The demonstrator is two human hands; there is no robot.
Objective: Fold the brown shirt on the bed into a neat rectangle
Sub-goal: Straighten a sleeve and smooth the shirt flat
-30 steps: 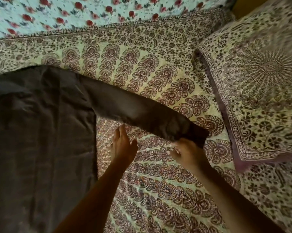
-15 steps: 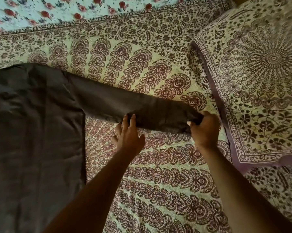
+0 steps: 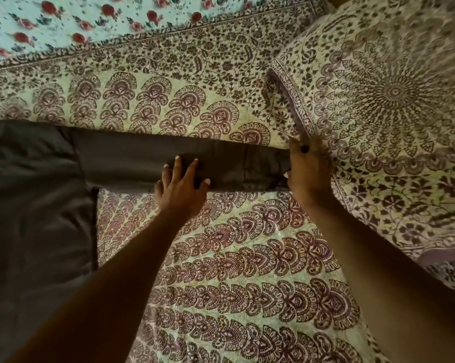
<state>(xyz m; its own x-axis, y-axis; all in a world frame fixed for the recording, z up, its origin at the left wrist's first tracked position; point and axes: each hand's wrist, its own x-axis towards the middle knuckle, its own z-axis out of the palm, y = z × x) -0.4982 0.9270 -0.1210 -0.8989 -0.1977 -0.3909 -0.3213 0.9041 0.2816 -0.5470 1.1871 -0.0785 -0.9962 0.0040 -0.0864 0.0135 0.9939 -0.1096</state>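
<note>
The left hand (image 3: 181, 189) lies flat, fingers spread, on the brown shirt's (image 3: 37, 205) outstretched sleeve (image 3: 147, 158); the right hand (image 3: 309, 171) grips its cuff beside the pillow (image 3: 391, 113). The shirt lies on the patterned bed (image 3: 234, 258).

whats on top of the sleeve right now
The left hand lies on the sleeve mid-length with its fingers spread. The right hand holds the cuff end, hiding it. The sleeve covers the bedsheet beneath.
</note>
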